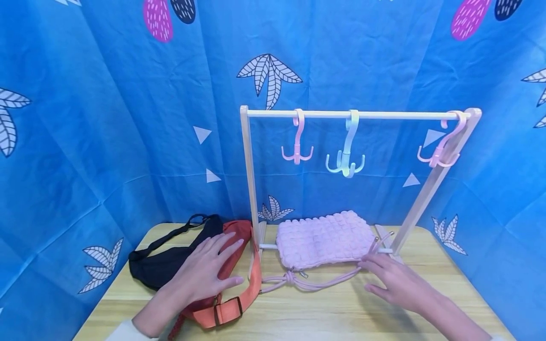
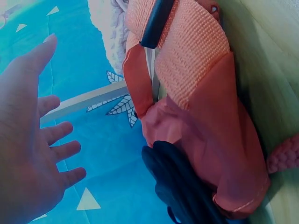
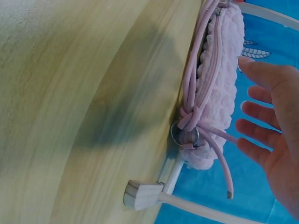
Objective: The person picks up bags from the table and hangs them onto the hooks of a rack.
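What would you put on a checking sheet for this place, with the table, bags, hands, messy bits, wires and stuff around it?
Surface: wood-patterned tabletop.
Job's things: pale pink bag under the rack; red bag and black bag together at the left; two pink hooks and one blue hook on the rail, nothing hanging from them.
Clutter: red textured piece near the red bag, partly hidden.
Grippers: left hand over the red bag, holding nothing; right hand by the pink bag's cord, touch unclear.
Cables: nothing seen.
Surroundings: blue patterned curtain behind and at both sides.
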The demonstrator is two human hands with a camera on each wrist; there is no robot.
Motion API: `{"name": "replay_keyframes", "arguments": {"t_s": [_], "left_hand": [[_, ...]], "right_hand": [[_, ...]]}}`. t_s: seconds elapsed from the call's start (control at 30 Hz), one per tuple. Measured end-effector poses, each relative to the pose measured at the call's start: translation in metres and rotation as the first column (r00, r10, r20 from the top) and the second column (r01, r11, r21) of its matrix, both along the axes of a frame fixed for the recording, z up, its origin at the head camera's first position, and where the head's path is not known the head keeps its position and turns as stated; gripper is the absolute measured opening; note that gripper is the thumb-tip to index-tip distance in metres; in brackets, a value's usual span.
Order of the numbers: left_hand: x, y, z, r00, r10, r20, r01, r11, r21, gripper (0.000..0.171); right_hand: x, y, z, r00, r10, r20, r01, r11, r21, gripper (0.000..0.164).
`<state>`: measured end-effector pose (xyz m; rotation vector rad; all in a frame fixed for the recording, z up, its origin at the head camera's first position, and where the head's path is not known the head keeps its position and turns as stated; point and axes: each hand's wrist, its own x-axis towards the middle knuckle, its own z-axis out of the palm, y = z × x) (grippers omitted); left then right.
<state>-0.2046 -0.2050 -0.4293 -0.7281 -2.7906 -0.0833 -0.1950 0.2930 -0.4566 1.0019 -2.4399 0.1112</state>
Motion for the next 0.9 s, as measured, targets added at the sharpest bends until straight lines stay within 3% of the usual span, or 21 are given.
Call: {"name": "replay_keyframes", "arguments": {"t_s": [0.67,0.9], "left_hand": [[-0.004,0.022,-0.008,1.0,-0.024,0.018,0.023,0.998,0.062,0.086],[-0.006,0.033,-0.01,0.998,-0.021,0.064,0.015,0.997,0.082,0.085]], "right_hand": [[-0.012,-0.011,-0.02,0.996,0.092,-0.007,-0.093,0.995,-0.025,0.054],[-0.013,-0.014,-0.024,0.994,0.109,0.004,-0.109,0.994,-0.017,0.052]]}}
